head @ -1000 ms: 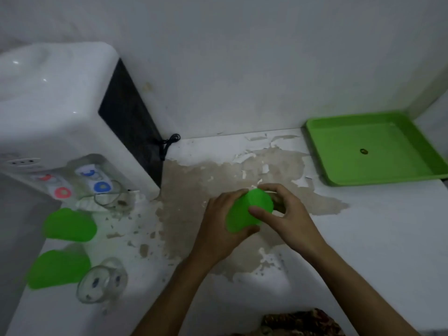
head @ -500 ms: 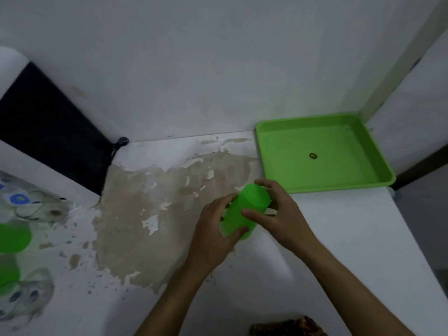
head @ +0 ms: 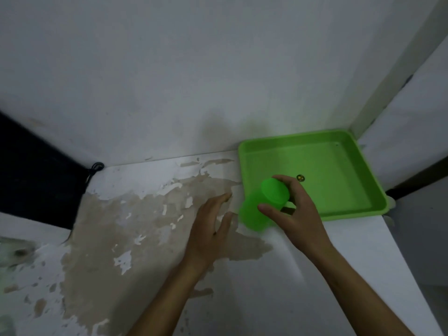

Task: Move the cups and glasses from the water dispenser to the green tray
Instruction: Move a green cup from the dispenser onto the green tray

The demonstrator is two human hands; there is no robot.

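Note:
My right hand (head: 297,212) grips a green plastic cup (head: 263,206), held bottom-up and tilted, over the near left corner of the green tray (head: 339,166). The tray lies against the back wall in the right corner and holds no cups, only a small dark spot in its middle. My left hand (head: 209,224) hovers just left of the cup with its fingers spread, touching nothing. The water dispenser's dark side (head: 36,180) shows at the left edge. Its taps are out of view.
The white counter (head: 315,275) has a large patch of peeled, brownish surface in the middle. A black cord (head: 94,169) hangs by the dispenser near the wall. A blurred glass (head: 14,251) sits at the far left edge. The counter ends right of the tray.
The cup has travelled right to the tray's corner, now in my right hand alone. My left hand has let go and opened. The view has swung right, leaving the other cups outside it.

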